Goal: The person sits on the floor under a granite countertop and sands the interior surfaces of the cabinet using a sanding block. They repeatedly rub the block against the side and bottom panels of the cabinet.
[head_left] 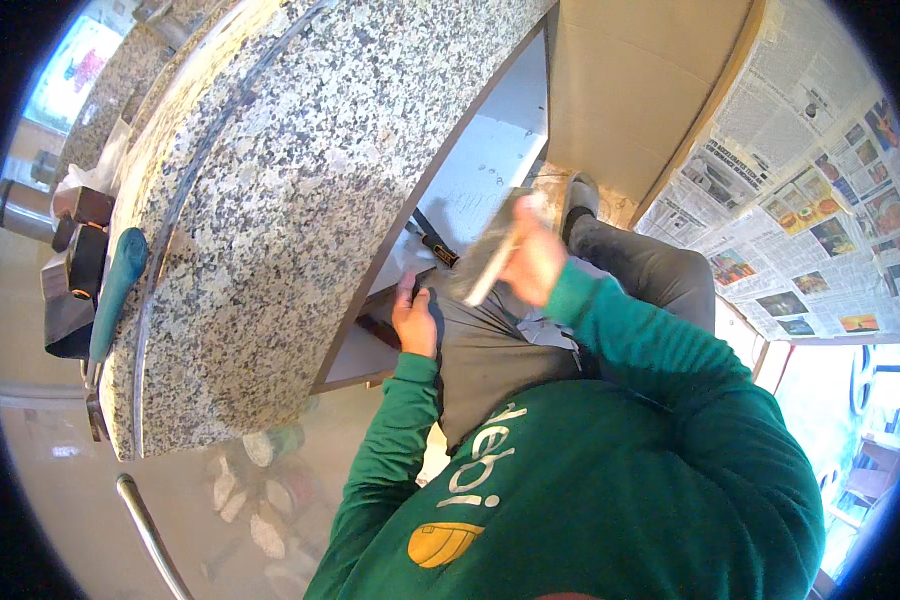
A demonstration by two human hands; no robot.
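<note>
My right hand (535, 262) is closed round a flat trowel-like tool (492, 262) with a long pale edge. Motion smears both, so the tool's exact kind does not show. To its left, my left hand (416, 322) is over my thigh with its fingers curled up at a small dark piece (425, 278) that I cannot make out. Just beyond the hands, a tool with a black handle and orange marks (438, 248) rests at the opening of a white-lined cabinet (490, 160).
A speckled granite countertop (270, 220) slants along my left. On its outer edge sit a teal-handled tool (122, 285) and a dark tray (68, 320). Cardboard (640, 90) and a newspaper-covered panel (780, 200) stand at the right. A metal bar (152, 540) is at lower left.
</note>
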